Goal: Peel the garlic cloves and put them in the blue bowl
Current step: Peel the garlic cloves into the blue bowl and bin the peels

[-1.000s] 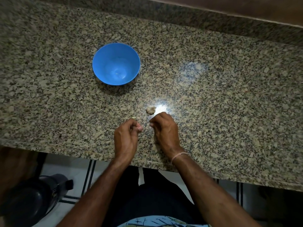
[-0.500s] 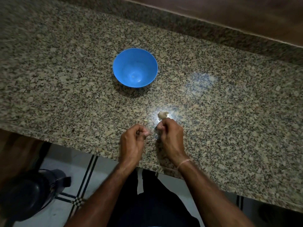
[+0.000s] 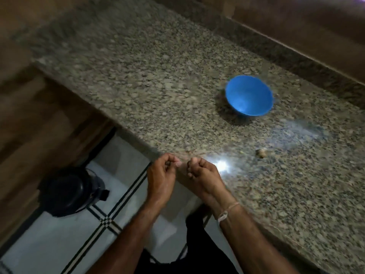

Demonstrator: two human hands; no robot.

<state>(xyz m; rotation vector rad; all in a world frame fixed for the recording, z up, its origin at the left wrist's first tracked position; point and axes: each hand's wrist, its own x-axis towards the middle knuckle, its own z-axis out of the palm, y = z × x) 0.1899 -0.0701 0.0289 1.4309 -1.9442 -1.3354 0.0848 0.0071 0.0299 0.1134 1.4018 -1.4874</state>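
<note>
The left hand and the right hand are close together over the edge of the bench. Their fingers are curled in tight, but it is too blurry to tell if they pinch anything. A small bit of garlic lies on the bench, near the blue bowl but not touching it.

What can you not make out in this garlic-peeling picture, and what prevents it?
Head view: whatever the left hand and right hand hold, hidden by curled fingers.
Pale piece on the counter: too small and blurred; clove or skin unclear.
Blue bowl: motion blur hides any small contents.
Dark vessel on the floor: dim, blurred.
</note>
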